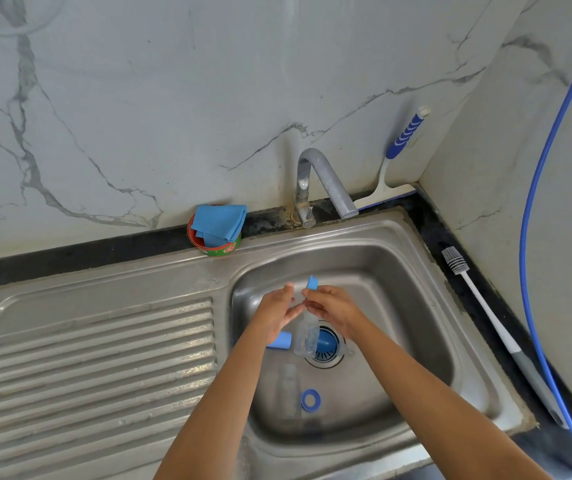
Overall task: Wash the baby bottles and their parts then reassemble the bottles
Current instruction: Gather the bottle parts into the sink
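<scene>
Over the steel sink basin (399, 306) my right hand (333, 306) pinches a small blue bottle part (312, 283) at its fingertips. My left hand (276, 311) is beside it with straight fingers, its fingertips touching the right hand. Below the hands a clear bottle (307, 336) lies by the drain with a blue cap (280, 340) to its left. A second clear bottle (288, 389) lies nearer me, next to a blue screw ring (311, 400).
The tap (326, 183) stands behind the basin, with no water visibly running. A tin with a blue cloth (218, 230) sits at the back left. A bottle brush (478, 299) lies on the right counter, a blue-handled squeegee (399, 150) leans on the wall, a blue hose (534, 237) hangs right. Ribbed drainboard (104, 358) at left.
</scene>
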Demonstrator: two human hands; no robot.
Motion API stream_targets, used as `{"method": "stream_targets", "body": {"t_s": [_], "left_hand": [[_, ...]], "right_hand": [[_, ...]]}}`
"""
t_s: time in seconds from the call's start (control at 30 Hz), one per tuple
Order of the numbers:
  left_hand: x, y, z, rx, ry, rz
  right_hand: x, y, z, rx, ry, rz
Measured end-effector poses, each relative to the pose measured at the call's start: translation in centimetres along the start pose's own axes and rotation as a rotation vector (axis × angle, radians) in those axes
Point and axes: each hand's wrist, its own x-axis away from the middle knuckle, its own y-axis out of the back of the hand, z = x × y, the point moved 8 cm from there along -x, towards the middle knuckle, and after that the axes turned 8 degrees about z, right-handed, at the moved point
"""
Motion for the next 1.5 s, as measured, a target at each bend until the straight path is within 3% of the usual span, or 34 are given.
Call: {"method": "stream_targets", "body": {"t_s": [0.1,0.23,0.47,0.6,0.8,0.97,1.17,1.3,1.5], "left_hand": [[-0.5,2.1,1.3,0.123,0.095,-0.182],[-1.2,3.6,2.9,0.303,0.165,-0.259],[-0.6,5.4,2.4,0.173,0.125,-0.305],[1.2,5.8,0.5,0.087,0.101,-0.230],[6.5,9.3,-5.6,0.024,-0.093,-0.153],[12.7,18.3,-8.5,-0.058,-0.167,-0.248],[21.6,32.5,-8.8,-0.065,-0.202,-0.446],[26.4,39.6,-8.5,-0.047,-0.209,-0.530],[31.2,48.3,-7.8,0.091,-0.217,-0.649]], "right_hand": [[-1.6,1.6,-1.3,0.215,-0.070,-0.136],[-3.2,2.3,-2.2,0.591,-0.159,-0.221],[-4.3,1.9,-4.1,0.521,-0.218,-0.232],[-3.7,-1.2,-2.5,0.577,-0.155,-0.227],[-1.9,-12.9,3.7,0.791,0.166,-0.082],[-0.1,-25.3,6.7,0.922,0.352,0.094],[0.6,-40.5,3.1,1.080,0.244,0.392],[1.2,-49.0,-0.1,1.152,0.207,0.506],[1.5,-60.0,-2.3,1.148,0.336,0.599]]}}
